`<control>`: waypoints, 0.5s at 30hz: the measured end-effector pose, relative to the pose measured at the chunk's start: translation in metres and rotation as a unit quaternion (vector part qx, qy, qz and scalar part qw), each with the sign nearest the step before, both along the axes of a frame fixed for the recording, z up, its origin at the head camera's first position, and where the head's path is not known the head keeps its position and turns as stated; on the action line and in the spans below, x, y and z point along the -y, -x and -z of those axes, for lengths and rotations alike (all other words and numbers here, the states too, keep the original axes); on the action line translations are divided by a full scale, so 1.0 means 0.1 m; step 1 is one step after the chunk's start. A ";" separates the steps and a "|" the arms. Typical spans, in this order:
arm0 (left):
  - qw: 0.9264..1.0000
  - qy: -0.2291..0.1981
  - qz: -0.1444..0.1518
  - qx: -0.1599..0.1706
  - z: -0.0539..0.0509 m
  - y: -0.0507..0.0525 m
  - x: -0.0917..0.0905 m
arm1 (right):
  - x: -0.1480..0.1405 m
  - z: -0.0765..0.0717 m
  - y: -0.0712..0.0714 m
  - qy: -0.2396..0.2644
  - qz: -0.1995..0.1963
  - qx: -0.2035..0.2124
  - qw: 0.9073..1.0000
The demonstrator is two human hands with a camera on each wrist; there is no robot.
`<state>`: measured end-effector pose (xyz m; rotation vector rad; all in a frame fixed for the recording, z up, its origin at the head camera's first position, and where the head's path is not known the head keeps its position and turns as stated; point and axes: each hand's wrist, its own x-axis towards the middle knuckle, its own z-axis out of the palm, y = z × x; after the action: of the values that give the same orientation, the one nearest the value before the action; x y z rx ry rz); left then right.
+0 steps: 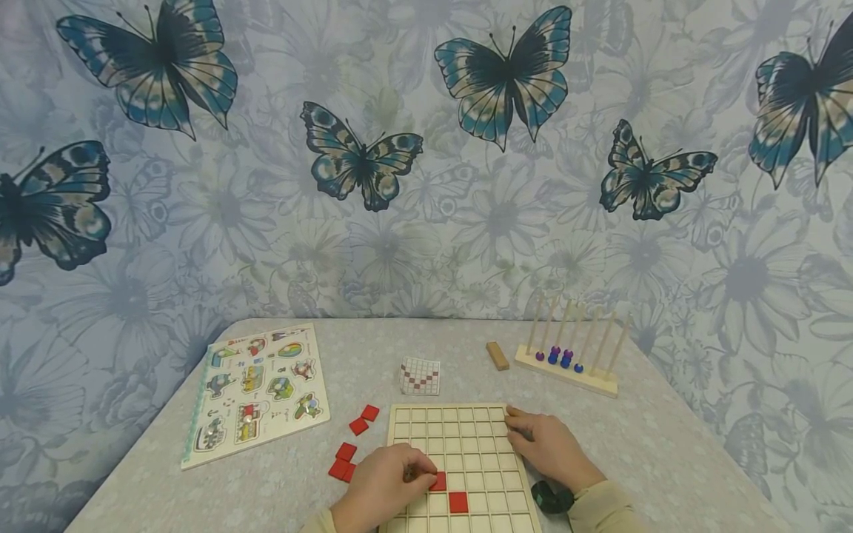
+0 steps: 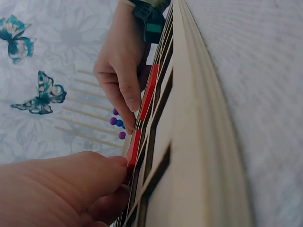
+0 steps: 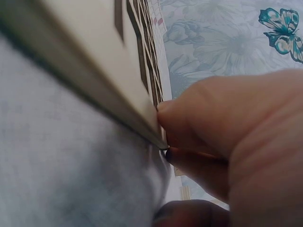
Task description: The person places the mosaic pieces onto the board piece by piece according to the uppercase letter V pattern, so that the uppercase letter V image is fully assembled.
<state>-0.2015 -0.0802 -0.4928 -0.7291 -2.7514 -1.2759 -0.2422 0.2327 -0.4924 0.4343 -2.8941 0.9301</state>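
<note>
A wooden grid board [image 1: 463, 437] lies on the table in front of me. My left hand [image 1: 386, 485] pinches a red square tile [image 1: 437, 482] at one of the board's cells; in the left wrist view the thumb presses against this red tile [image 2: 134, 149]. One cell over and nearer to me, another red tile [image 1: 458, 503] sits in the grid. My right hand [image 1: 549, 444] holds the board's right edge near the far corner. Seen from the right wrist, the thumb of that hand [image 3: 203, 118] lies on the rim, with fingers at the side.
Several loose red tiles [image 1: 346, 451] lie left of the board. Behind it is a pattern card [image 1: 420, 376]. A picture puzzle board [image 1: 266, 392] lies at the left. Towards the back right are a wooden block [image 1: 497, 356] and a peg stand [image 1: 566, 370] with purple and blue beads.
</note>
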 end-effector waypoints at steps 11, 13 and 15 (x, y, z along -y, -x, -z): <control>1.000 0.016 0.003 -0.003 0.01 0.00 0.00 | 0.02 -0.02 -0.01 -0.001 0.001 -0.003 1.000; 1.000 0.019 0.004 -0.005 0.01 0.01 0.00 | 0.02 -0.02 -0.01 0.000 0.001 -0.003 1.000; 1.000 0.019 0.005 -0.006 0.01 0.01 0.00 | 0.02 -0.02 -0.01 0.000 0.002 -0.003 1.000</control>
<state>-0.2023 -0.0804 -0.4942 -0.7520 -2.7729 -1.2188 -0.2411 0.2309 -0.4901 0.4314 -2.8881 0.9255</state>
